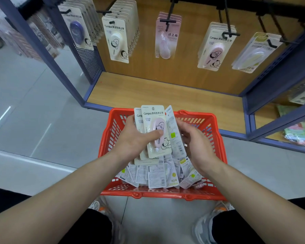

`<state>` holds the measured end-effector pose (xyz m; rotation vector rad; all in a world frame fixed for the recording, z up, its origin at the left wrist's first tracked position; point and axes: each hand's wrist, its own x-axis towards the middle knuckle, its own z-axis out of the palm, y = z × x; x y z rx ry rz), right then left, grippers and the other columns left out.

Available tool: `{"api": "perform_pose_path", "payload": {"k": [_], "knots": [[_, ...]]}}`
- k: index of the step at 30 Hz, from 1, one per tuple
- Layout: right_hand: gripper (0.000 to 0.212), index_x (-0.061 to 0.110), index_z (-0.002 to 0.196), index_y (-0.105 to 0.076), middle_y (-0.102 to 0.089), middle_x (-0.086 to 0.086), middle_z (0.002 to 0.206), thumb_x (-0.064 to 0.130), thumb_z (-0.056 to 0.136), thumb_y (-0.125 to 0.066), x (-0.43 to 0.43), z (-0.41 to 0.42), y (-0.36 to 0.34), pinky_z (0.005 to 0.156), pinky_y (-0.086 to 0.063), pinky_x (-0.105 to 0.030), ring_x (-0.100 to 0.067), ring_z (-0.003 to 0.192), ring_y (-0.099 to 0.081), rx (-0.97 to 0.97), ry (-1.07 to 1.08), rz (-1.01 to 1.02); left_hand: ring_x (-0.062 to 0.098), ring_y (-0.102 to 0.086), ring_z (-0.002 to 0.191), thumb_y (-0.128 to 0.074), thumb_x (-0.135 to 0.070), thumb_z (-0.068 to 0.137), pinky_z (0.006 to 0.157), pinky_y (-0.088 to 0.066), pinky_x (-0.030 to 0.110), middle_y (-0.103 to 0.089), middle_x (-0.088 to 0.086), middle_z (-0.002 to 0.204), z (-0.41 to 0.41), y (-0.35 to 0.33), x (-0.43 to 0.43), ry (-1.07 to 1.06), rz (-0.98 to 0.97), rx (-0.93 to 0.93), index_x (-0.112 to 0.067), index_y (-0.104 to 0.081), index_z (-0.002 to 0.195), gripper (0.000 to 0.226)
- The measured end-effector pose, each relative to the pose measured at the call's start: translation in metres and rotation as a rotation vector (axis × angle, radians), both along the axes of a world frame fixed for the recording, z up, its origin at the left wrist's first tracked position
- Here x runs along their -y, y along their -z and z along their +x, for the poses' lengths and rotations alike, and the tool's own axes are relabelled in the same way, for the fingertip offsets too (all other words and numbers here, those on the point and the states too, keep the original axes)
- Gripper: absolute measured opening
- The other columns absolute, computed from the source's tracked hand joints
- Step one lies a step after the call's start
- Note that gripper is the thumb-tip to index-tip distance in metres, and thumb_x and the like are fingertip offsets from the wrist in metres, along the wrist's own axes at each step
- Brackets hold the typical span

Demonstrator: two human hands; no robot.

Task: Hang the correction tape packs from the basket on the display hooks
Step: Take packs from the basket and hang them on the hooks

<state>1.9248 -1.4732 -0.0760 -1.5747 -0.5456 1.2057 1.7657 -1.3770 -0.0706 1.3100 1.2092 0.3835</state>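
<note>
Several correction tape packs (139, 118) fanned above the red basket (217, 138)
Left hand (132, 140) grips the fan, thumb across the pink front pack (157, 120); right hand (197, 145) curls round a back-facing pack (175, 136) (green sticker) beside it

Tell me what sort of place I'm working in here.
Most likely a stationery shop aisle: correction tape packs hang on display hooks and a red shopping basket of more sits on the floor.

Glossy grey tile floor (33, 106); blue metal shelving frame (246, 118), wood back panel (188, 66), wood base (148, 95).
</note>
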Motion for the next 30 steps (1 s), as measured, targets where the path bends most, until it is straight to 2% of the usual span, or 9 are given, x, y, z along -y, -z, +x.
{"api": "perform_pose_path", "payload": {"k": [2,5,8,13,18,21,25,28,30], "knots": [[0.035,0.042,0.119,-0.072,-0.073,0.022,0.118,0.021,0.102,-0.049,0.000,0.002,-0.001,0.094,-0.054,-0.027,-0.001,0.113,-0.067,0.018,-0.041,0.037,0.010,-0.070,0.107,-0.090,-0.033,0.075,0.101,-0.053,0.042,-0.072,-0.012,0.116,0.000,0.000,0.001,-0.009,-0.002,-0.001,-0.029,-0.048,0.134,0.073],[0.054,0.039,0.130,-0.064,-0.071,0.004,0.120,0.025,0.079,-0.073,0.000,0.006,0.007,0.090,-0.056,-0.039,-0.018,0.107,-0.071,0.049,-0.069,0.043,0.009,-0.070,0.106,-0.092,-0.036,0.072,0.101,-0.053,0.041,-0.072,-0.012,0.116,0.001,0.000,0.002,0.006,0.004,0.012,-0.029,-0.048,0.135,0.076],[0.051,0.028,0.124,-0.068,-0.072,-0.005,0.116,0.022,0.076,-0.085,0.000,0.009,0.013,0.085,-0.057,-0.040,-0.028,0.098,-0.075,0.059,-0.085,0.038,0.007,-0.072,0.103,-0.092,-0.039,0.071,0.099,-0.055,0.041,-0.074,-0.012,0.115,0.001,-0.002,0.003,0.039,0.004,0.027,-0.029,-0.051,0.134,0.076],[0.077,0.023,0.121,-0.060,-0.068,-0.007,0.121,0.044,0.055,-0.093,-0.001,0.014,0.015,0.080,-0.057,-0.035,-0.019,0.101,-0.073,-0.019,-0.051,-0.001,0.010,-0.073,0.103,-0.091,-0.041,0.070,0.099,-0.056,0.045,-0.075,-0.011,0.114,0.000,-0.005,0.001,0.054,-0.018,0.067,-0.030,-0.054,0.131,0.073],[0.070,0.014,0.114,-0.051,-0.078,-0.007,0.102,0.033,0.057,-0.086,0.001,0.012,0.008,0.065,-0.058,-0.033,-0.022,0.088,-0.076,-0.042,-0.018,0.034,0.009,-0.074,0.098,-0.090,-0.032,0.075,0.095,-0.058,0.042,-0.075,-0.010,0.111,0.000,-0.007,0.001,0.008,-0.023,0.058,-0.029,-0.052,0.131,0.068],[0.071,0.020,0.112,-0.053,-0.078,-0.003,0.105,0.041,0.055,-0.090,0.002,0.012,0.007,0.077,-0.060,-0.041,-0.023,0.096,-0.076,0.053,-0.023,0.040,0.010,-0.075,0.097,-0.090,-0.031,0.075,0.093,-0.059,0.042,-0.076,-0.010,0.109,0.001,-0.007,0.000,0.013,-0.029,0.034,-0.030,-0.055,0.127,0.063],[0.055,0.028,0.117,-0.058,-0.076,0.001,0.114,0.041,0.071,-0.085,0.003,0.008,0.005,0.085,-0.059,-0.041,-0.019,0.107,-0.072,0.113,-0.014,0.089,0.008,-0.072,0.095,-0.087,-0.029,0.077,0.081,-0.056,0.030,-0.074,-0.012,0.107,0.004,-0.011,-0.002,0.003,0.019,-0.021,-0.030,-0.054,0.125,0.058],[0.035,0.027,0.127,-0.061,-0.074,0.000,0.120,0.021,0.095,-0.071,-0.001,0.011,-0.001,0.090,-0.057,-0.040,-0.021,0.112,-0.071,0.095,-0.037,0.156,0.006,-0.071,0.092,-0.087,-0.028,0.077,0.076,-0.052,0.027,-0.074,-0.012,0.104,0.008,-0.017,-0.006,0.002,0.056,-0.052,-0.029,-0.056,0.122,0.054],[0.038,0.023,0.131,-0.060,-0.076,-0.004,0.116,0.004,0.098,-0.063,-0.003,0.017,-0.010,0.082,-0.058,-0.035,-0.024,0.106,-0.073,0.050,-0.051,0.165,0.008,-0.071,0.093,-0.087,-0.029,0.075,0.076,-0.052,0.029,-0.074,-0.012,0.102,0.011,-0.022,-0.010,-0.012,0.078,-0.054,-0.029,-0.056,0.121,0.056]]}}
